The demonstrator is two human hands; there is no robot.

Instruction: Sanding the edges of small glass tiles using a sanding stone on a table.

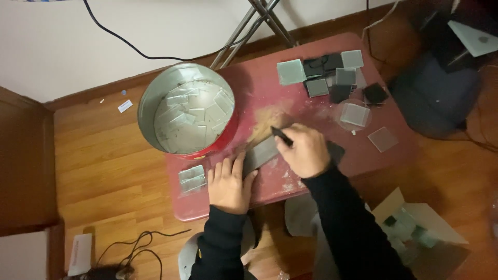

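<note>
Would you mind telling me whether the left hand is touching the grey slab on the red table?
Touching. The head view shows the left hand lying flat with its fingertips pressed on the near end of the grey slab, no gap visible.

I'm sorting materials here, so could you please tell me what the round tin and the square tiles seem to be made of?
Tin: likely thin metal, its silvery inside reflecting light, its outside red. Tiles: probably glass, pale and translucent with a faint green tint; the dark ones are unclear.
</note>
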